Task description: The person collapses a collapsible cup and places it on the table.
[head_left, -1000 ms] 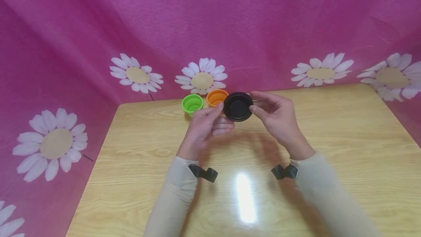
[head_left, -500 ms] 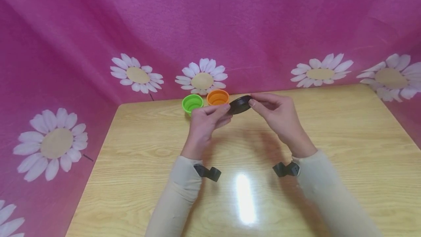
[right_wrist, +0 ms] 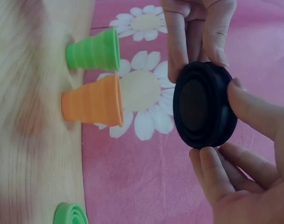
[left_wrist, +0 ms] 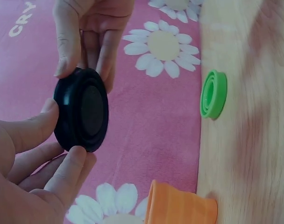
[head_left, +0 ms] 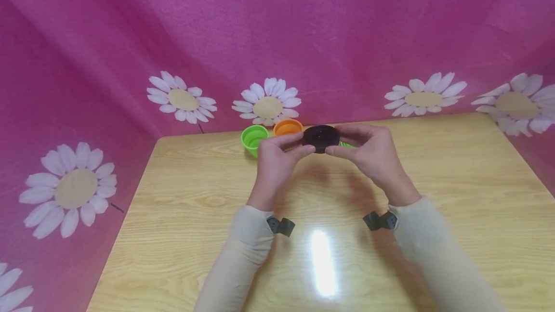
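Observation:
A black collapsible cup (head_left: 321,139), folded flat into a thick disc, is held up between both hands above the table's far part. My left hand (head_left: 279,160) pinches its left edge with thumb and fingers. On the opposite edge, my right hand (head_left: 374,157) grips it the same way. Concentric rings and a flat round base of the black cup (right_wrist: 195,105) show in the right wrist view. Behind the left hand stand an extended orange cup (head_left: 287,127) and an extended green cup (head_left: 254,138). A folded green cup (left_wrist: 214,94) lies on the table beyond the right hand, mostly hidden in the head view.
The wooden table (head_left: 182,235) carries a bright light reflection near its middle. A pink cloth (head_left: 338,37) printed with white daisies hangs along the back and left side, right at the table's far edge.
The black cup has tipped from its ringed face showing, through edge-on, to a tilted view of its hollow side. Both hands turned with it; the left shifted slightly right, uncovering some folded green cup.

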### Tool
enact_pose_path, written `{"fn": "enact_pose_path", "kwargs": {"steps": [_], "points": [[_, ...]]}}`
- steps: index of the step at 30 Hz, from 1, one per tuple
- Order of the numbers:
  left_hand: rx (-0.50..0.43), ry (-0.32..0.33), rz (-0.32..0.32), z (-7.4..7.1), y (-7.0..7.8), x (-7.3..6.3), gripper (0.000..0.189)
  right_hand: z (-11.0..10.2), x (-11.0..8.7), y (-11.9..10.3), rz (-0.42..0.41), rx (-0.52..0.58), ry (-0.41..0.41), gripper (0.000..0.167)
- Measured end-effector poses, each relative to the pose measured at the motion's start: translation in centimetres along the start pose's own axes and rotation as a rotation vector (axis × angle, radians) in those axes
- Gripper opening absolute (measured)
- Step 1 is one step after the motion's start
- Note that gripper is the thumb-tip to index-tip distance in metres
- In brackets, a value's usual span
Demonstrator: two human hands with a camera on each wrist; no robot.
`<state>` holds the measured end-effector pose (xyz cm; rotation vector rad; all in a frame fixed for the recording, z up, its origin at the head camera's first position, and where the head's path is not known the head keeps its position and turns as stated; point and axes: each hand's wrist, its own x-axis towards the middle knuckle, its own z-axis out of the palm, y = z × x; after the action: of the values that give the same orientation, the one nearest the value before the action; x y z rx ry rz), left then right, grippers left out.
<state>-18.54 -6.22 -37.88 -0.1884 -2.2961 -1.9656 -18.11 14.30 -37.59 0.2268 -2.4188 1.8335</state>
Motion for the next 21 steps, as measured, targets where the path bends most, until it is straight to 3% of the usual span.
{"fn": "enact_pose_path", "kwargs": {"steps": [9, 16, 21], "points": [[-0.038, 0.030, 0.013, 1.2, -0.3, 0.1, 0.050, 0.3, 0.4, 0.8, -0.110, -0.135, 0.045, 0.054], [-0.029, 0.061, 0.087, 2.2, -0.6, 0.6, 0.051, 0.1, 1.0, 1.2, -0.092, -0.191, 0.061, 0.056], [0.020, 0.086, 0.082, 3.1, -1.0, 1.3, 0.051, -0.2, 1.8, 1.7, -0.105, -0.222, 0.048, 0.055]]}}
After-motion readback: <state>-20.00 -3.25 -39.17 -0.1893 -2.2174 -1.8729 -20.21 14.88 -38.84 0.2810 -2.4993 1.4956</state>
